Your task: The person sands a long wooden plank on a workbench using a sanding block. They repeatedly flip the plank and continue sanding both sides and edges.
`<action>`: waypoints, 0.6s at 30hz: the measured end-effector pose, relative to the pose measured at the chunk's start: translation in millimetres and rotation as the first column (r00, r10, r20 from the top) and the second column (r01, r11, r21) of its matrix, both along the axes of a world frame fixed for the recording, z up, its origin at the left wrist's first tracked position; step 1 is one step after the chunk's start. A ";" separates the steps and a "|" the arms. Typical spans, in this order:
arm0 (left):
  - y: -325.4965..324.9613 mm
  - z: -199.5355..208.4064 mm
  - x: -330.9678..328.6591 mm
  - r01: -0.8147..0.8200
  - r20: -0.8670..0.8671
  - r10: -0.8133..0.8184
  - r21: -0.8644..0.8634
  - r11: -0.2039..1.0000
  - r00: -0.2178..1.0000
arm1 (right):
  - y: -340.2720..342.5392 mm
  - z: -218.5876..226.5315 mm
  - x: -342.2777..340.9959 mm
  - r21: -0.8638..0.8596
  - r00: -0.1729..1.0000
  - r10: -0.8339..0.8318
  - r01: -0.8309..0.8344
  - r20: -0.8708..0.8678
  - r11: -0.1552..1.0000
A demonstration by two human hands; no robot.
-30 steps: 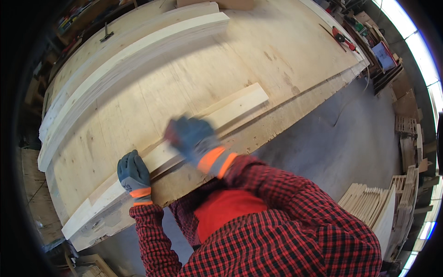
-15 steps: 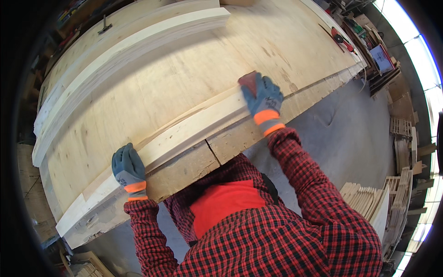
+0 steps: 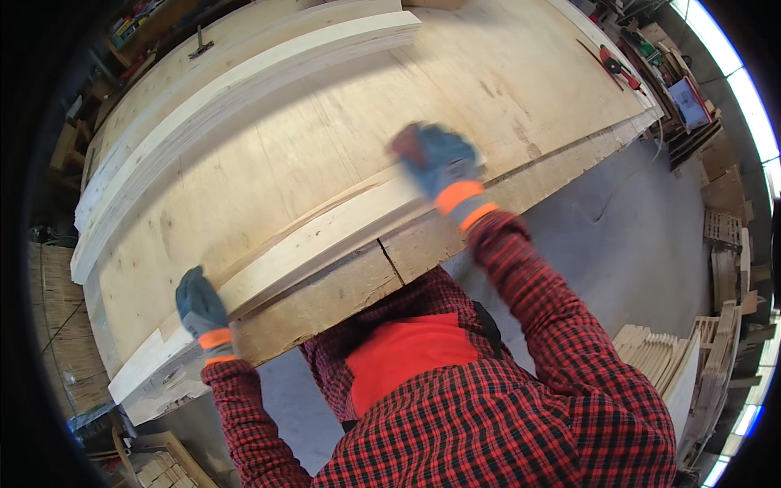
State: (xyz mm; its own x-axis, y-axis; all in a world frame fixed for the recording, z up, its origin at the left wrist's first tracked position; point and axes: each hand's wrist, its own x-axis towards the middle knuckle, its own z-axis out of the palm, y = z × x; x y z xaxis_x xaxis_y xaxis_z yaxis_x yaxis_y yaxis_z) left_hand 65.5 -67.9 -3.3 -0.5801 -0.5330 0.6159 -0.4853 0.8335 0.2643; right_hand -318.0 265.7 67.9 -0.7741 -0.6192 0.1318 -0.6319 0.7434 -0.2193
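Two gloved hands are set well apart along one long pale board [image 3: 313,238], which lies along the near edge of a broad plywood-topped table [image 3: 325,138]. The board slants from lower left up to the right, and its middle stretch lies bare between the hands.

The left hand [image 3: 201,305] lies across the board's left part, fingers straight and close together, pointing away from the body. Its thumb cannot be made out, so I cannot tell whether it grips an edge or only rests on the wood. Pale wood shows past this hand too, toward the table's left corner.

The right hand [image 3: 443,163] is over the board's right part, its fingers partly curled around a reddish pad [image 3: 407,145] at their left side — both are blurred, and whether the pad touches the wood cannot be told. That hand hides some of the board; a sliver of pale wood shows just right of the glove.

Farther across the table, well apart from both hands, lies a long stack of pale boards [image 3: 244,85], with a T-shaped tool [image 3: 200,46] beyond it. Near the table's right corner lies a red-and-black tool [image 3: 616,69] — also out on its own, away from the right hand.
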 end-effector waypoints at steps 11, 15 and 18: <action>-11.9 -22.7 19.7 -0.056 0.068 0.055 0.021 0.998 0.996 | -85.4 -15.1 116.6 -0.166 0.956 0.268 -0.286 -0.119 0.944; -10.8 -14.9 20.1 -0.017 0.083 0.016 0.014 1.000 0.996 | -124.3 -15.4 190.7 -0.278 0.782 0.605 -0.620 -0.150 0.733; -7.2 -12.7 18.8 -0.004 0.069 0.004 0.002 1.000 0.998 | -99.8 -11.1 136.0 -0.186 0.848 0.519 -0.496 0.106 0.848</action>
State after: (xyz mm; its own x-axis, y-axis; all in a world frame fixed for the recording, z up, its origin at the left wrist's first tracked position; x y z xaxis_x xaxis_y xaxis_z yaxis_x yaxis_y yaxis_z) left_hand 84.3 -75.1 -16.0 -0.6192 -0.5369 0.5731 -0.5059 0.8309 0.2318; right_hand -182.0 165.9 56.8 -0.3745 -0.9130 0.1619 -0.8634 0.2797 -0.4199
